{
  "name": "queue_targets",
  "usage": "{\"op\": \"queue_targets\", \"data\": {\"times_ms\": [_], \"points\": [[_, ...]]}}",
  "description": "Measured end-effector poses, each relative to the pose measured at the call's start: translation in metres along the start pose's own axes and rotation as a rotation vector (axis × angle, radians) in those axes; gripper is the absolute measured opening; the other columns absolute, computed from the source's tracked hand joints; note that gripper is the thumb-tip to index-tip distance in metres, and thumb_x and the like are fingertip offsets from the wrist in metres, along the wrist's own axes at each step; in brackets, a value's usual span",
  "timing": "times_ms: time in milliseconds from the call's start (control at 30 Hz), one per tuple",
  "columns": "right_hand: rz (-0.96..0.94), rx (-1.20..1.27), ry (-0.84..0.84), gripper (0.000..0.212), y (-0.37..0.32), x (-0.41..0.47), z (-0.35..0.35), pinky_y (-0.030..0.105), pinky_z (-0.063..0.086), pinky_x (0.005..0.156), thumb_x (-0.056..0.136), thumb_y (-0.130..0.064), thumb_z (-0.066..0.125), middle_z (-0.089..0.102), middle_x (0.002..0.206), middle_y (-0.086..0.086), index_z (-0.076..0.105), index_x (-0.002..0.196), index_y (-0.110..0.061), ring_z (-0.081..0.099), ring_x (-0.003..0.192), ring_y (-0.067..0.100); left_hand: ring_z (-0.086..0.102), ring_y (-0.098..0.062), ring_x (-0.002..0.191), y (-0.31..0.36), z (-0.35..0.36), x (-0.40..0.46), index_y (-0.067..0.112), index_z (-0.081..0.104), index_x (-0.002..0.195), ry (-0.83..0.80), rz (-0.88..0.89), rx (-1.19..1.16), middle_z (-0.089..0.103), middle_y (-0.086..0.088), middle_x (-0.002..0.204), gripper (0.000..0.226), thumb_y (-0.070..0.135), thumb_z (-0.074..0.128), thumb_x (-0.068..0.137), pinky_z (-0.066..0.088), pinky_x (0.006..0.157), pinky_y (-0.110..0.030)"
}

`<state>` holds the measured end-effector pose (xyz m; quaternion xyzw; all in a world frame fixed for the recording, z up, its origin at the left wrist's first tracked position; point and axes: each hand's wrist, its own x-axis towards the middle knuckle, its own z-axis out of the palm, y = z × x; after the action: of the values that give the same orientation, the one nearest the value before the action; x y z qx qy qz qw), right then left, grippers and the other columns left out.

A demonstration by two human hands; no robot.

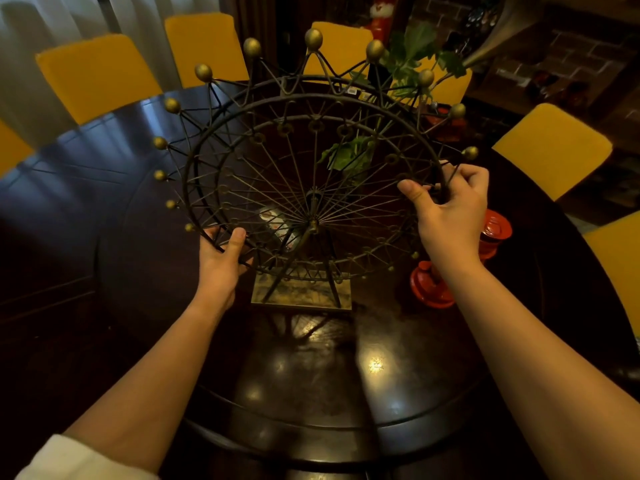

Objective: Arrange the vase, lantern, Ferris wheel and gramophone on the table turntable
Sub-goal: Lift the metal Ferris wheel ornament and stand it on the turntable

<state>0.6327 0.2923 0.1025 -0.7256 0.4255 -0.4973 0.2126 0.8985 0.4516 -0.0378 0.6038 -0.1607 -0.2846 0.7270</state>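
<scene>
A dark wire Ferris wheel [313, 157] with gold balls around its rim stands on its square brass base [301, 292] on the round dark turntable [311, 393]. My left hand [221, 258] grips the wheel's lower left rim. My right hand [450, 209] grips its right rim. Behind the wheel, a vase with green leaves [412, 60] shows through the spokes. A red lantern [431, 285] lies on the turntable under my right forearm, with a second red piece [495, 230] beside my right hand. The brass horn of the gramophone [502, 29] shows at the top right.
The turntable sits on a large round dark table [86, 161]. Yellow chairs [97, 74] ring the far and right sides. White curtains hang at the back left, and a brick wall with shelves stands at the back right.
</scene>
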Motion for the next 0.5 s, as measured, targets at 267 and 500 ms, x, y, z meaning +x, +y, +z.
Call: {"op": "queue_targets", "data": {"times_ms": [267, 500], "points": [[0.0, -0.02, -0.042, 0.064, -0.002, 0.0, -0.002, 0.028, 0.053, 0.09, 0.081, -0.056, 0.072, 0.04, 0.12, -0.003, 0.065, 0.123, -0.008, 0.053, 0.11, 0.012, 0.072, -0.006, 0.09, 0.001, 0.0, -0.003, 0.041, 0.048, 0.103, -0.026, -0.038, 0.029, 0.065, 0.002, 0.107, 0.02, 0.028, 0.062, 0.097, 0.058, 0.074, -0.034], [-0.029, -0.048, -0.049, 0.063, -0.012, 0.001, -0.002, -0.008, 0.03, 0.083, 0.082, -0.049, 0.075, 0.033, 0.144, 0.006, 0.06, 0.13, -0.012, 0.037, 0.118, -0.001, 0.06, -0.005, 0.099, -0.008, 0.008, -0.012, 0.04, 0.048, 0.112, 0.038, -0.112, 0.001, 0.061, 0.006, 0.107, 0.022, 0.033, 0.062, 0.097, 0.051, 0.074, -0.035]]}}
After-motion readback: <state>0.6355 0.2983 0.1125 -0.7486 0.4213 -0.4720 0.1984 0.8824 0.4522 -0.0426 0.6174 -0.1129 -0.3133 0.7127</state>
